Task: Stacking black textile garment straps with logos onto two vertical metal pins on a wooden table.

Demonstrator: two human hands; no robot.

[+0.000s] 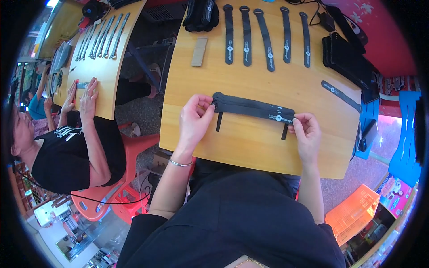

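Note:
A stack of black storage straps (250, 107) with rounded loop ends lies crosswise at the front of the wooden table. My left hand (196, 117) pinches the loop ends of the stack. At the opposite end, my right hand (305, 134) grips the straps between thumb and fingers. Two narrow black strips stick out below the stack, one near each hand: a left strip (219, 122) and a right strip (284, 131). Beyond, single black straps (246, 38) lie in a spaced row, and another single strap (341, 95) rests at the table's right edge.
A tan cardboard piece (199, 51) and a black bundle (201, 15) lie at the far left of the table (250, 152). Black strap piles (348, 60) and cables occupy the far right. To the left, a co-worker (76, 152) presses both hands on another table (105, 96). An orange crate (353, 214) stands lower right.

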